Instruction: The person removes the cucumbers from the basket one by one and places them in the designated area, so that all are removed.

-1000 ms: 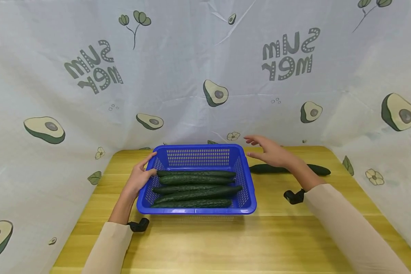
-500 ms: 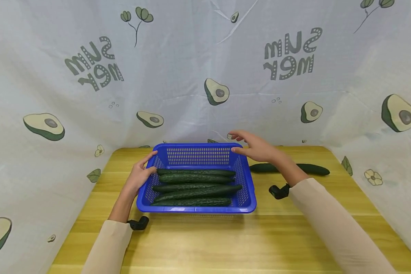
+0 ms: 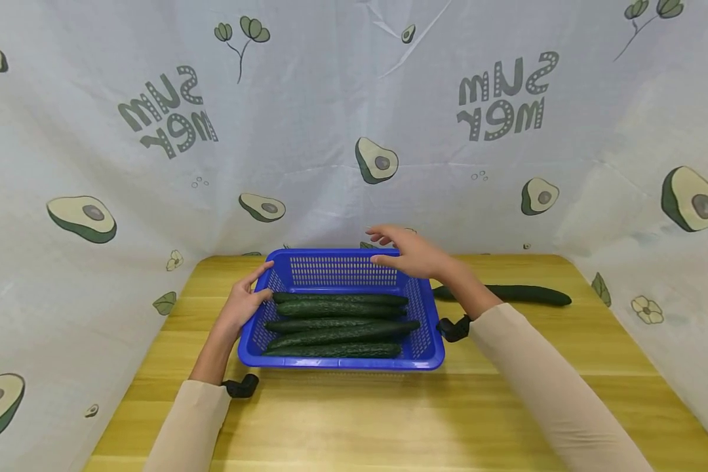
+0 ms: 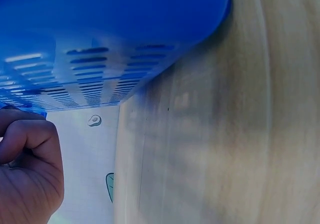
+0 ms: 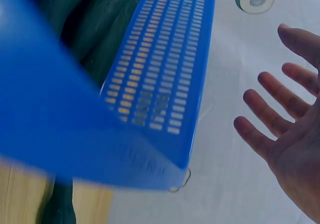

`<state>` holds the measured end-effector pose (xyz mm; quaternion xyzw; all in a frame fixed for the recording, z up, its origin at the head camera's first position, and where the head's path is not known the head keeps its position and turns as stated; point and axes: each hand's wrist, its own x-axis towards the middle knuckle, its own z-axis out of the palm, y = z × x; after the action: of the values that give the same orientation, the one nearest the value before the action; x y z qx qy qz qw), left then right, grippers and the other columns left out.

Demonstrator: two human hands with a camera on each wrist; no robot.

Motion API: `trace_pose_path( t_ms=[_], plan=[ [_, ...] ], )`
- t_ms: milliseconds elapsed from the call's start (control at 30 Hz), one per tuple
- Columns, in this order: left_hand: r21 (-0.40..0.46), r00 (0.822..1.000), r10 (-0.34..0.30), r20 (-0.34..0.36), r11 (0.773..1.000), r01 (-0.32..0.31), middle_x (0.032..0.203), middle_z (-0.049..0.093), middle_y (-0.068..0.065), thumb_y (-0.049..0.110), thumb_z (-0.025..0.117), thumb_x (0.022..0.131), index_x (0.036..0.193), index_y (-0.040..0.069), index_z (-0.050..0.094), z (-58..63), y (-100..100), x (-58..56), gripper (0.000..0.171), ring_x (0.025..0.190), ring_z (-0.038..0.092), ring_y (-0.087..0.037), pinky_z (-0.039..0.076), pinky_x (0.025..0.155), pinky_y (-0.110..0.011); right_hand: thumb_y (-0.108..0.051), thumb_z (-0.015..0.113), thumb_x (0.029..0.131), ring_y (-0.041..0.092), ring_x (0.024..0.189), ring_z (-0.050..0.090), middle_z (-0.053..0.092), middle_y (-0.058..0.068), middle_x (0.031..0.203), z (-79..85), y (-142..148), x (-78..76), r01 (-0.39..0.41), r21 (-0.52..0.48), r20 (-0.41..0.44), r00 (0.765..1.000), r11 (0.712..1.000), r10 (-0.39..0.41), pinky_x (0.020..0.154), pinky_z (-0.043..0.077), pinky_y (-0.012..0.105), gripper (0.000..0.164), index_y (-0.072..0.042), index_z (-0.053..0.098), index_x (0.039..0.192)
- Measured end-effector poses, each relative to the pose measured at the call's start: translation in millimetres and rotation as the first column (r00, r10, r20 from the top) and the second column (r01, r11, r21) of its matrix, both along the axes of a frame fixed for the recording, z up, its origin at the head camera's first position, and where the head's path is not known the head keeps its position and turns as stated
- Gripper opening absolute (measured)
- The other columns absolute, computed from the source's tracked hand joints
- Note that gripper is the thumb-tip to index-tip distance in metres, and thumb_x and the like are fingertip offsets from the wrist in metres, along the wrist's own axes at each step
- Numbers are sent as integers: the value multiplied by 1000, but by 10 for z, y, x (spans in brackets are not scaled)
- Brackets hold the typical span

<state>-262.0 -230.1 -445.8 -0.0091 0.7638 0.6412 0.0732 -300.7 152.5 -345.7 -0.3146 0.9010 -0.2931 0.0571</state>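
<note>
A blue plastic basket with slotted walls stands on the table, and several long dark green cucumbers lie across its bottom. My left hand grips its left rim; in the left wrist view, curled fingers show beside the basket wall. Over the basket's far right corner hovers my right hand, holding nothing. The right wrist view shows its fingers spread and apart from the basket. A single cucumber lies on the table right of the basket, partly hidden by the right forearm.
The wooden table stretches in front of the basket and to both sides. A pale curtain printed with avocados hangs close behind the table's far edge and along its sides.
My right hand has moved left, from beside the basket to above its far right corner. The left hand has stayed on the rim, and the basket and cucumbers have not moved.
</note>
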Motion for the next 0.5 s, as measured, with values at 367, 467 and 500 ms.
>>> trace_pose_path(
  t_ms=[367,467,500],
  plan=[
    [2,1000,-1,-1,1000,1,155,47,-24,1,57,92,159,34,41,-20,6,2,76,70,69,-15,60,59,-29,-32,63,103,35,139,50,53,12,150,-87,-226,-54,-43,-21,48,998,999,44,114,43,57,59,-14,43,155],
    [-4,1000,-3,-1,1000,3,156,46,-23,2,56,93,159,35,41,-18,-2,2,76,72,70,-16,60,60,-30,-32,62,104,34,139,51,52,12,152,-145,-285,-89,-60,-13,59,996,998,61,114,43,56,58,-13,43,156],
    [-2,1000,-3,-1,1000,3,156,45,-23,2,56,93,159,35,40,-15,-3,1,76,72,70,-16,61,60,-30,-31,62,104,33,139,51,52,13,152,-163,-306,-100,-63,-12,64,996,998,64,114,43,56,58,-12,43,156]
  ],
)
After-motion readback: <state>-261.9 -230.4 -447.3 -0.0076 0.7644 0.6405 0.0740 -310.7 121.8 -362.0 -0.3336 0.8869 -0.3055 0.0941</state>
